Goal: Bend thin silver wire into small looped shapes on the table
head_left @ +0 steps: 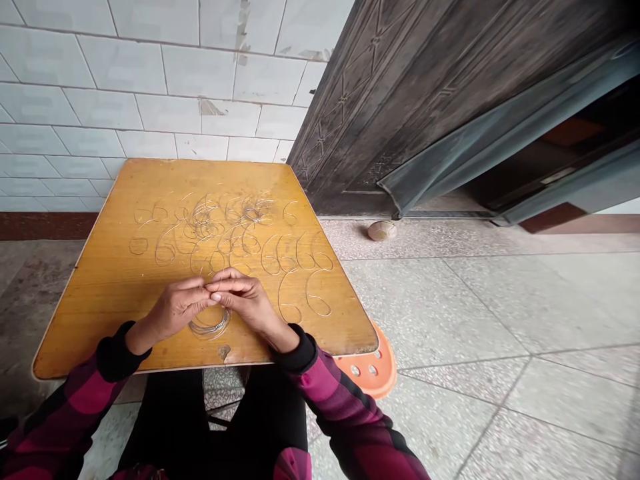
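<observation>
"Yellow-brown wood in the middle, you said?"

"Yes, a table (pixel 113 293), with a white tiled wall (pixel 125 63) behind its far edge. Pink-and-black checked sleeves (pixel 345 407) reach in from the near side."

"And the hands?"

"Over the near part of the table, fingertips meeting. The left hand (pixel 176 307) and the right hand (pixel 250 303) each have a narrow grip, pinched on a thin wire (pixel 221 283) that the fingers mostly hide."

"What surrounds them?"

"Just on their near side is a silvery coil (pixel 213 330), its far part hidden. Farther off, many curled loops (pixel 319 314) are scattered over the table, some bunched in a dark tangle (pixel 255 212) toward the far edge. Two loops lie right of the right hand."

"Off the table?"

"An orange stool (pixel 386 380) pokes out under the near right corner. Right of that: speckled floor (pixel 465 313), a dark carved door (pixel 350 113) and a grey curtain (pixel 450 163)."
</observation>
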Demonstrator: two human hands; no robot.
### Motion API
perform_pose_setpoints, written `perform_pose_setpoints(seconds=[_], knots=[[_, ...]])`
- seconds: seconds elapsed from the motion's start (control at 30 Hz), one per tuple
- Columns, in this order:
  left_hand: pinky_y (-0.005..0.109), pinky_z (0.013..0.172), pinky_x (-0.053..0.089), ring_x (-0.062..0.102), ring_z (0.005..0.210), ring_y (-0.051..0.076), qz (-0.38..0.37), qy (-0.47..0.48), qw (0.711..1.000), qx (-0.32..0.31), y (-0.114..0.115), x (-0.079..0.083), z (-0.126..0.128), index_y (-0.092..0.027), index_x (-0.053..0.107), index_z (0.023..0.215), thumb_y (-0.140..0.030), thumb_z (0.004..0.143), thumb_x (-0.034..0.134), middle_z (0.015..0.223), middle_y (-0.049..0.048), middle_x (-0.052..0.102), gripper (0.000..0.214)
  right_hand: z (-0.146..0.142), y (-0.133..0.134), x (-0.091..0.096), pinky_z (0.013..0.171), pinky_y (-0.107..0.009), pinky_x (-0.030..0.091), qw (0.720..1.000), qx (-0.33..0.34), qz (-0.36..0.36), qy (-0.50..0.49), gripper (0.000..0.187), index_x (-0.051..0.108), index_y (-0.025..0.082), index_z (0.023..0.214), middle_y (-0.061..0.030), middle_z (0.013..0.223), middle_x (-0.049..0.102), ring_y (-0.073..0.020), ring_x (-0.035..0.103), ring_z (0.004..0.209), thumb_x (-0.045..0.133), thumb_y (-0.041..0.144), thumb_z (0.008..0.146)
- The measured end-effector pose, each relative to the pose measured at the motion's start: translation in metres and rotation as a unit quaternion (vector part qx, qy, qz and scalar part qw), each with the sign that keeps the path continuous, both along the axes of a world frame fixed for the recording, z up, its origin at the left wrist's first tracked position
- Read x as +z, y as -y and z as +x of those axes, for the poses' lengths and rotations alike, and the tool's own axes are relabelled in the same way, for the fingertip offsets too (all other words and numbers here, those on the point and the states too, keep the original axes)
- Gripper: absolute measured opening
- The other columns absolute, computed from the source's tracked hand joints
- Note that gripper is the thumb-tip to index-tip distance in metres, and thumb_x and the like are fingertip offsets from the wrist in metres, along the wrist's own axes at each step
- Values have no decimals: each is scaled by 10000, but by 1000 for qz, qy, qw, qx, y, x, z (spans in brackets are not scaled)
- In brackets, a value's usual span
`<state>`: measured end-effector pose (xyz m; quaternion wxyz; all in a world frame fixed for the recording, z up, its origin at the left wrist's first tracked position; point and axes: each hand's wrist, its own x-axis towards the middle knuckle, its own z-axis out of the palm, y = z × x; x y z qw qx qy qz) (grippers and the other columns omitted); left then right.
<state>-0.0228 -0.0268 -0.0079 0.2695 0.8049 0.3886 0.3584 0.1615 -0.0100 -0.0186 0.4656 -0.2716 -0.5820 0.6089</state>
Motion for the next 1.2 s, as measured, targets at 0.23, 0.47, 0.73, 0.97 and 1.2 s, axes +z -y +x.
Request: perform_pose_setpoints(seconds=[0.23,0.47,0.73,0.97,1.2], knots=[[254,667,454,593,731,144,58,-6,998,13,1,2,0,-199,698,906,-219,908,513,819,56,648,186,1,1,1,567,-221,527,995,-13,-79,-56,138,750,219,806,-13,748,710,-112,633,669,744,347,754],[267,692,455,589,749,154,59,-36,997,20,0,-6,-4,-186,684,899,-191,897,509,825,63,648,176,15,-9,6,550,-181,543,972,-65,-170,-151,171,738,204,739,-11,783,741,-73,629,581,820,325,649],[247,671,466,607,740,144,71,-27,997,2,-2,-3,-3,-177,671,892,-191,905,513,817,59,655,159,34,-20,14,546,-123,555,944,-67,-221,-234,137,725,196,722,-6,781,727,-48,614,581,825,245,643],[232,638,465,606,710,130,113,10,993,-7,-2,-3,-1,-162,673,891,-152,889,539,795,51,651,134,39,-22,23,530,-112,553,942,-111,-182,-258,102,721,186,717,-10,766,730,-52,621,577,802,189,655],[240,611,473,578,604,108,-95,230,966,62,-5,-1,-7,-169,678,786,-250,871,595,729,20,636,144,56,-35,28,585,-65,532,913,-181,-176,-321,110,697,196,763,39,792,697,-11,610,616,782,201,694]])
